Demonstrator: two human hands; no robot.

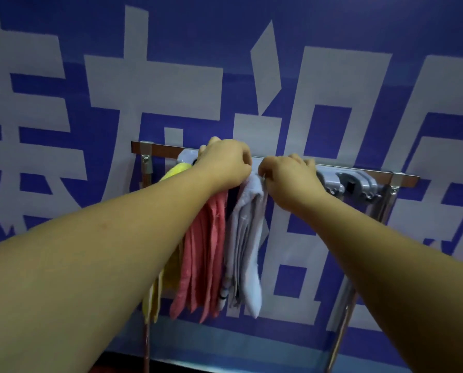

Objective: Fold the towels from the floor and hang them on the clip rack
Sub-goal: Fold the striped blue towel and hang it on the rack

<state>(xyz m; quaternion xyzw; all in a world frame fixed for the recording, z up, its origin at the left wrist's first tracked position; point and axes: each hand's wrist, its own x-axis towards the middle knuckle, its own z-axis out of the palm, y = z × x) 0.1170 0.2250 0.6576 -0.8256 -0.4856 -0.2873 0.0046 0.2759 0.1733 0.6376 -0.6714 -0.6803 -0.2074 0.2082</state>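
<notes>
Both arms reach up to the rack point(359, 170), a metal rail on thin legs standing against a blue wall point(332, 28) with large pale characters. Three folded towels hang side by side from the rail's left half: a yellow towel point(150, 300) furthest left and partly behind the left forearm, a pink towel point(206, 251) in the middle, and a white towel point(248, 251) just to its right, touching the pink one near the top. The left hand point(225, 162) sits on the rail above the pink towel with its fingers curled over. Its grip is hidden behind the knuckles, so I cannot tell whether it holds anything. The right hand point(289, 179) is just beside it, its grip narrow, pinching the top edge of the white towel at the rail. Further right along the rail sit grey clips point(355, 184), with nothing hanging from them.
</notes>
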